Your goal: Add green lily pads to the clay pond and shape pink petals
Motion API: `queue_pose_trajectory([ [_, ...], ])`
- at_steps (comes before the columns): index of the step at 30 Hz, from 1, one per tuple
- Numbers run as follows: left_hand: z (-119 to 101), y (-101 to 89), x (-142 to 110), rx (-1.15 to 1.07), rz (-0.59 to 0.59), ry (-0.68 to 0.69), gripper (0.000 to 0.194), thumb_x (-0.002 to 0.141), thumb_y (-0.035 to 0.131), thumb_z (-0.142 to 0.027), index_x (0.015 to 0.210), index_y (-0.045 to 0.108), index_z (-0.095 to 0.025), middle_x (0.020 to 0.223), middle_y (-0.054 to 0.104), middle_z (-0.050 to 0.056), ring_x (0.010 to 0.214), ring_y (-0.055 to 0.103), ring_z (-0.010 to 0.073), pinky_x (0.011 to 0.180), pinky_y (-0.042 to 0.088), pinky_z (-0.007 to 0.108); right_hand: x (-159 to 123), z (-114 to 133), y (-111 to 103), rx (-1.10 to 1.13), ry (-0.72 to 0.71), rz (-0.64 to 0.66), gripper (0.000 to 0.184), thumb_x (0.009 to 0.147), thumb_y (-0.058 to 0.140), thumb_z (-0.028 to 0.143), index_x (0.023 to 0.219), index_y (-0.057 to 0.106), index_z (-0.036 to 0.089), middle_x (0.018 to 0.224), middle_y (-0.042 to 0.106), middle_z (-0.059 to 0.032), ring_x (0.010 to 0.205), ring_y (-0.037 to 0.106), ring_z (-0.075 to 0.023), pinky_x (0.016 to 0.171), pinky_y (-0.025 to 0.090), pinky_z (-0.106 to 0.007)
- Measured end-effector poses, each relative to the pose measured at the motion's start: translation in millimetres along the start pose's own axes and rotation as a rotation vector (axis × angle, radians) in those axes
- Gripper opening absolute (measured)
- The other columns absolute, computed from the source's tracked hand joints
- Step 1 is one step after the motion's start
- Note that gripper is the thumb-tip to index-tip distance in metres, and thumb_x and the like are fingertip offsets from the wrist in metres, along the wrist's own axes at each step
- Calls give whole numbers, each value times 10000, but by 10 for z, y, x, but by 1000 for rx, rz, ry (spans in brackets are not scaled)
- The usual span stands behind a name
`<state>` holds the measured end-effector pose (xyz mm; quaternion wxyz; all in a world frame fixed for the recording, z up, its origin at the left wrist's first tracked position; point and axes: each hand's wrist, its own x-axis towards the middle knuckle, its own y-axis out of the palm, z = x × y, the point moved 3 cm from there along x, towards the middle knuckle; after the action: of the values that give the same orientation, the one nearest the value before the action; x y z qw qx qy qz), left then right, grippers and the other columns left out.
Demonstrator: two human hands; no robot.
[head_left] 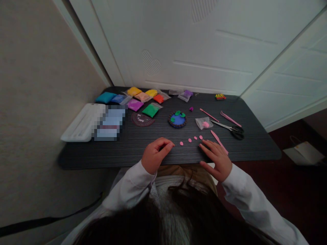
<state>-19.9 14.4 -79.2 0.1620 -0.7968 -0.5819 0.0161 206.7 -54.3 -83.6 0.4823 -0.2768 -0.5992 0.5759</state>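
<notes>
My left hand point(157, 153) is closed in a pinch at the table's front edge, thumb against the curled fingers; whatever is between the fingertips is too small to make out. To its right lies a row of several small flat pink clay ovals point(189, 140). My right hand point(217, 158) is open with fingers spread, its fingertips just below the rightmost oval point(201, 137). Beside that hand rests a pink plastic clay knife point(219, 142). Behind the row sits a round clay pond point(178, 119), blue with a brown beaded rim and green leaf pieces.
Bags of coloured clay, including a green one point(151, 110), line the back left. A clear bag with pink clay point(204, 123), scissors point(231, 128), a pink stick tool point(209, 115) and pink tweezers point(230, 119) lie right. A white tray point(84, 122) stands far left.
</notes>
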Motion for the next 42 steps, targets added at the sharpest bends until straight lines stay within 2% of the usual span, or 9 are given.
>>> queue_pose_trajectory([
  [2, -2, 0, -1, 0, 1, -1, 188, 775, 482, -300, 725, 604, -166, 744, 607, 26, 722, 551, 144, 686, 410, 249, 9, -21, 22, 3, 7, -45, 449, 790, 435, 316, 1219, 425, 182, 1257, 440, -103, 1151, 381, -242, 923, 344, -435],
  [5, -6, 1, -2, -3, -2, -2, 183, 772, 486, -296, 722, 606, -166, 737, 609, 23, 712, 551, 140, 678, 410, 245, 32, -39, 87, -6, 29, -114, 375, 794, 434, 262, 1157, 497, 188, 1193, 494, -95, 1077, 441, -228, 888, 379, -417],
  [12, -14, 0, 1, 8, 0, -3, 189, 776, 479, -303, 729, 605, -169, 740, 605, 24, 717, 550, 143, 682, 407, 250, 60, -8, 136, -2, 49, -158, 320, 778, 467, 246, 1082, 559, 207, 1106, 544, -84, 989, 481, -222, 842, 402, -415],
  [19, -23, 1, -1, 7, -2, 7, 181, 775, 481, -294, 728, 606, -171, 736, 606, 19, 708, 547, 139, 675, 409, 247, 40, -16, 72, 114, 57, -235, 344, 778, 441, 194, 1111, 527, 199, 1077, 548, -89, 979, 505, -207, 825, 431, -387],
  [32, -5, -3, -5, 3, -2, 2, 176, 776, 486, -290, 731, 606, -168, 747, 607, 23, 720, 550, 141, 684, 407, 246, 20, 35, 95, -26, 37, -225, 306, 748, 502, 226, 1042, 583, 211, 1074, 549, -77, 971, 482, -220, 839, 397, -406],
  [37, -4, 2, -1, 2, -1, 10, 178, 779, 486, -294, 735, 603, -166, 746, 603, 23, 722, 548, 139, 685, 405, 241, 58, 84, 49, -99, 43, -163, 284, 750, 505, 236, 1020, 592, 214, 1068, 572, -67, 993, 468, -232, 865, 367, -423],
  [42, -2, 5, 0, 7, 14, 3, 194, 786, 477, -304, 739, 598, -160, 740, 593, 19, 721, 545, 135, 684, 403, 236, 46, 45, 70, -36, 26, -150, 320, 752, 499, 229, 1063, 565, 200, 1063, 576, -76, 992, 484, -221, 849, 395, -409],
])
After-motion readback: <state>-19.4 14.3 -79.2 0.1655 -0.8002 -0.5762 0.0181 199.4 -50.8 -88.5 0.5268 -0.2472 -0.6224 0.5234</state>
